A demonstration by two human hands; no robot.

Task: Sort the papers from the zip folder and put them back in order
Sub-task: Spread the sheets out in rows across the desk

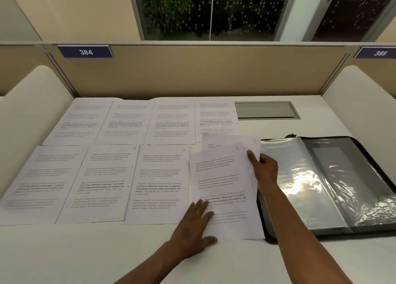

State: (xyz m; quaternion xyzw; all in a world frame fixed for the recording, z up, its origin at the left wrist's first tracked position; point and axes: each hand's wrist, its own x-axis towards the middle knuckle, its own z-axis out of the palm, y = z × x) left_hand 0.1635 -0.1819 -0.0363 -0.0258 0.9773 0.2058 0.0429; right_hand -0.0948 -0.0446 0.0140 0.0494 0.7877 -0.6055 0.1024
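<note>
A: What lies nearest on the desk (90,251)?

B: A bare white strip of it, crossed by two forearms. Just beyond, the left hand (192,228) lies flat with straight, spread fingers, pressing down the lower left corner of a tilted sheet (222,189) marked with a handwritten 8.

A: And to the right of that sheet?

B: The zip folder (334,185), lying open, black-edged, its shiny clear sleeves catching the light. The sheet's right edge reaches the folder's left border, and the right forearm crosses that border.

A: What is the right hand (264,168) doing?

B: It is at the sheet's upper right edge, thumb on top of the paper and fingers curled behind, pinching a few sheets there; another page (231,140) peeks out above and behind the 8.

A: How do the other papers look?

B: White pages with printed paragraphs, some lines bold. Three lie side by side left of the held sheet in the near row (94,183), two numbered 6 and 7 in the top corner. A far row (137,121) of four sits behind them, edges slightly overlapping.

A: Farther back?

B: A grey recessed flap (265,110) in the desk, then a beige partition (192,73) with blue number plates 384 (85,51) and 385 (380,52), and a dark window (214,11) above.
</note>
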